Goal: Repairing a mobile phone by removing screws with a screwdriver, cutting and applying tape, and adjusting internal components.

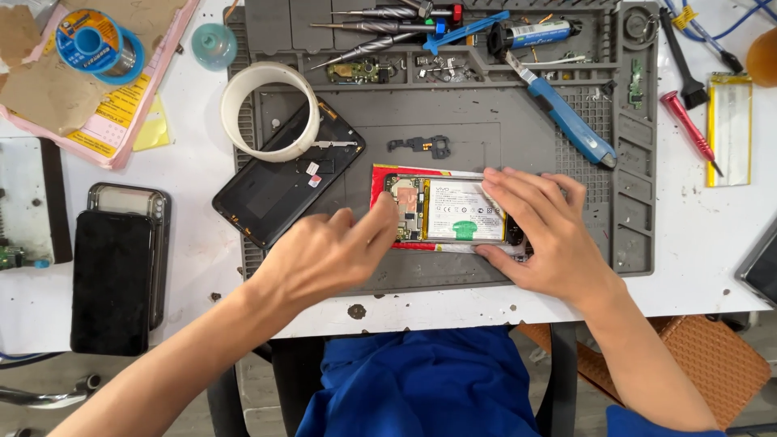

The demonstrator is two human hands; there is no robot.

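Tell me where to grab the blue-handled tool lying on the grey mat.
Take the blue-handled tool by its thick blue handle, mid-length, coming from above. It lies flat and diagonal on the grey mat, thin metal tip up-left among small parts, handle end lower right with bare mat around it. Both hands are on the opened phone.
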